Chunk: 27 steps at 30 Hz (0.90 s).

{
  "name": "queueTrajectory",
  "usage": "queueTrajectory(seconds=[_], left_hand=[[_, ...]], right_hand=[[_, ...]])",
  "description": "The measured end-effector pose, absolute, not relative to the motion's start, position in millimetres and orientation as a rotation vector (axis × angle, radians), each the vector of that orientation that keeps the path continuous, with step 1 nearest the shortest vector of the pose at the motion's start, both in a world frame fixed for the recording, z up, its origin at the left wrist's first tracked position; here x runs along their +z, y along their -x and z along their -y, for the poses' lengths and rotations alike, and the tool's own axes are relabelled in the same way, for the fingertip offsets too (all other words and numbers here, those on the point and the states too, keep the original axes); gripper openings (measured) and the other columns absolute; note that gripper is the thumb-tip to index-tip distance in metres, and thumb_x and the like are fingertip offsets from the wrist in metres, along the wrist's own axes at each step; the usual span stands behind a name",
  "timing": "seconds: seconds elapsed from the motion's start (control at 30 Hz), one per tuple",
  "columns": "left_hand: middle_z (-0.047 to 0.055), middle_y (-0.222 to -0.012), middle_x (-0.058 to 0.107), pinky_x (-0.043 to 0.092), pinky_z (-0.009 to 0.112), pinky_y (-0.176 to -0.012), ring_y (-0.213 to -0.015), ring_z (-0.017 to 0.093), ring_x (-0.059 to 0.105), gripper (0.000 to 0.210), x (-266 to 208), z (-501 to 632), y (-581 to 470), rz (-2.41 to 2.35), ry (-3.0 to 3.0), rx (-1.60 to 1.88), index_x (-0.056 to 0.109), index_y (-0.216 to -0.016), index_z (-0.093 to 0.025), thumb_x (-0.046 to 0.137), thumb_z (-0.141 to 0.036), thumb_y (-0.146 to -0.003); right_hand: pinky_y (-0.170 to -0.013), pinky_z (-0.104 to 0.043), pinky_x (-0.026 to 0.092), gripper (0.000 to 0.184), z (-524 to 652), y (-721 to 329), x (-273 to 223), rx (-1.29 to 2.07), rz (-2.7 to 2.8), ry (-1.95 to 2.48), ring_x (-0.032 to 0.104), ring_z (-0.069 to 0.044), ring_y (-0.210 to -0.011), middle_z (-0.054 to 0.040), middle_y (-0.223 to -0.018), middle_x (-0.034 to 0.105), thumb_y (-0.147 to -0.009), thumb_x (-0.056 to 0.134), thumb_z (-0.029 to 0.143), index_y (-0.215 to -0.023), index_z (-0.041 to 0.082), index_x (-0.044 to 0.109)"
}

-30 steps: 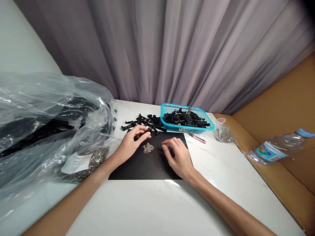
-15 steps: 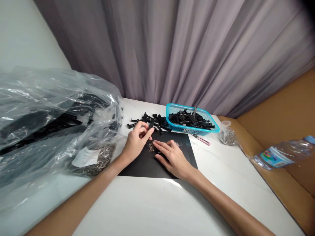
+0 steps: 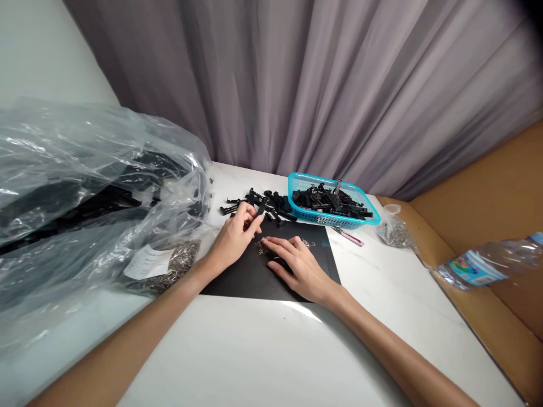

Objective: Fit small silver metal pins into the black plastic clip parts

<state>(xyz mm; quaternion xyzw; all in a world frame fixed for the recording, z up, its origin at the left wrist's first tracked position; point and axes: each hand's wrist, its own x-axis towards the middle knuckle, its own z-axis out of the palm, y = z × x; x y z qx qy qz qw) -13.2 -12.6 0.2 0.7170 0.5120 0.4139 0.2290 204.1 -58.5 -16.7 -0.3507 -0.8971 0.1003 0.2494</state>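
Note:
My left hand (image 3: 237, 234) is closed around a narrow black plastic part (image 3: 262, 207), pinched between thumb and fingers above the far edge of a black mat (image 3: 250, 282). My right hand (image 3: 297, 264) lies low over the mat, its fingers stretched out. Its fingertips touch a small pile of tiny metal pieces (image 3: 260, 249); whether one is caught under them is too small to tell. More of these bits (image 3: 309, 243) lie scattered beyond the right knuckles. Behind my left hand is a heap of similar black parts (image 3: 280, 202).
A blue basket (image 3: 314, 217) full of black parts stands at the back. Right of the mat lie a pink cutter (image 3: 350, 237), a small bag of metal pieces (image 3: 395, 232) and a plastic bottle (image 3: 475, 269). Large clear bags (image 3: 102, 133) and a labelled bag of metal pieces (image 3: 182, 261) crowd the left.
My left hand with the black part has drawn slightly left, away from my right fingertips. The right hand stays over the metal pieces. The view has shifted slightly.

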Motion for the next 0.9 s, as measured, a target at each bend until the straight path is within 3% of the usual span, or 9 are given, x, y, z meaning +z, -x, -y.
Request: queueTrajectory(seconds=[0.13, 0.2, 0.33, 0.47, 0.6, 0.9], left_hand=[[0.002, -0.094, 0.07, 0.05, 0.032, -0.081, -0.084, 0.02, 0.068, 0.023, -1, 8, 19, -1.349, -2.085, 0.972, 0.049, -0.113, -0.023, 0.046, -0.042, -0.102], [0.003, -0.1, 0.071, 0.05, 0.032, -0.082, -0.089, 0.021, 0.068, 0.024, 1, 7, 23, -1.307, -2.141, 0.875, 0.056, -0.109, -0.022, 0.048, -0.043, -0.1], [-0.002, -0.077, 0.063, 0.045, 0.029, -0.07, -0.07, 0.017, 0.059, 0.023, 8, 9, 28, -1.239, -2.245, 0.702, 0.059, -0.083, -0.022, 0.064, -0.043, -0.09], [-0.003, -0.076, 0.061, 0.04, 0.029, -0.066, -0.073, 0.02, 0.058, 0.041, 12, 11, 29, -1.376, -2.378, 0.584, 0.06, -0.084, -0.023, 0.075, -0.06, -0.079], [-0.002, -0.082, 0.065, 0.04, 0.029, -0.069, -0.079, 0.02, 0.062, 0.039, 10, 10, 27, -1.375, -2.382, 0.553, 0.061, -0.087, -0.023, 0.07, -0.061, -0.086], [0.001, -0.085, 0.068, 0.04, 0.032, -0.073, -0.082, 0.023, 0.063, 0.033, 8, 10, 27, -1.369, -2.408, 0.542, 0.062, -0.087, -0.023, 0.061, -0.055, -0.094]], right_hand=[[-0.102, -0.047, 0.052, 0.051, 58, -206, -15, 0.317, 2.401, 0.925, 0.052, -0.026, -0.107, -0.0052, -0.155, 0.055, -0.109, 0.048, 0.034, -0.158, 0.026, 0.041], [-0.102, -0.047, 0.052, 0.052, 57, -207, -14, 0.333, 2.394, 0.914, 0.053, -0.026, -0.107, -0.0052, -0.156, 0.054, -0.109, 0.048, 0.034, -0.16, 0.027, 0.039], [-0.103, -0.047, 0.051, 0.052, 55, -210, -15, 0.33, 2.382, 0.918, 0.054, -0.026, -0.11, -0.0071, -0.155, 0.054, -0.108, 0.049, 0.032, -0.159, 0.027, 0.039], [-0.103, -0.047, 0.05, 0.038, 55, -213, -19, 0.282, 2.28, 1.004, 0.054, -0.028, -0.115, -0.0117, -0.135, 0.063, -0.107, 0.05, 0.028, -0.144, 0.021, 0.054], [-0.099, -0.046, 0.051, 0.028, 55, -215, -22, 0.245, 2.301, 1.004, 0.056, -0.027, -0.108, -0.0108, -0.124, 0.066, -0.107, 0.049, 0.025, -0.131, 0.02, 0.063], [-0.094, -0.046, 0.054, 0.032, 61, -217, -22, 0.092, 2.419, 0.968, 0.055, -0.027, -0.103, -0.0103, -0.129, 0.068, -0.107, 0.051, 0.028, -0.134, 0.021, 0.067]])
